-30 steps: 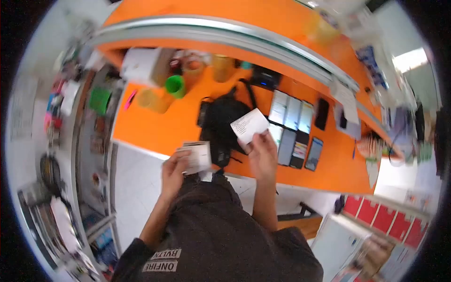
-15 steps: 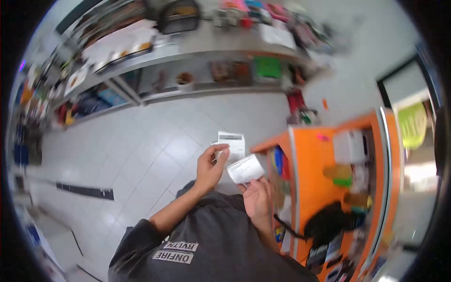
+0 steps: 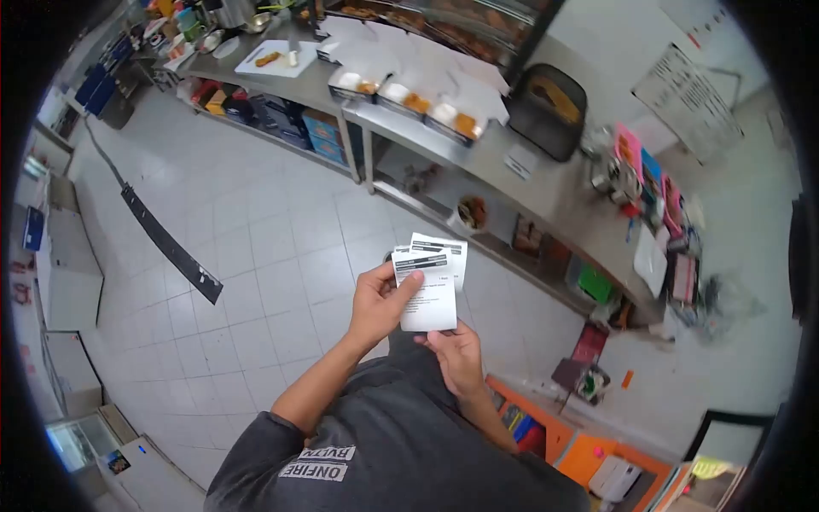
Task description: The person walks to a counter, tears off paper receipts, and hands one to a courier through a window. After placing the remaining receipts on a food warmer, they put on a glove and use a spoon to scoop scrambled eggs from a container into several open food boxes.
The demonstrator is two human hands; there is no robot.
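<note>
My left hand (image 3: 380,300) pinches several white printed receipts, its thumb lying across the front one. That front receipt (image 3: 429,305) faces me, with dark bands and small print near its top. Another receipt (image 3: 461,249) sticks out behind it to the upper right. At the front receipt's bottom edge is my right hand (image 3: 458,358), its fingers closed on the paper. Both hands are held over the floor in front of my dark shirt.
Ahead runs a steel counter (image 3: 546,192) bearing open boxes of rice and fried food (image 3: 452,119), a black tray (image 3: 550,111) and a white cutting board (image 3: 277,58). An orange shelf unit (image 3: 580,452) stands low right. A black strip (image 3: 166,243) lies on the tiled floor.
My view has swung left, so the food boxes show more and the orange unit less. The receipt in my right hand has come over the ones in my left, whose thumb now presses it.
</note>
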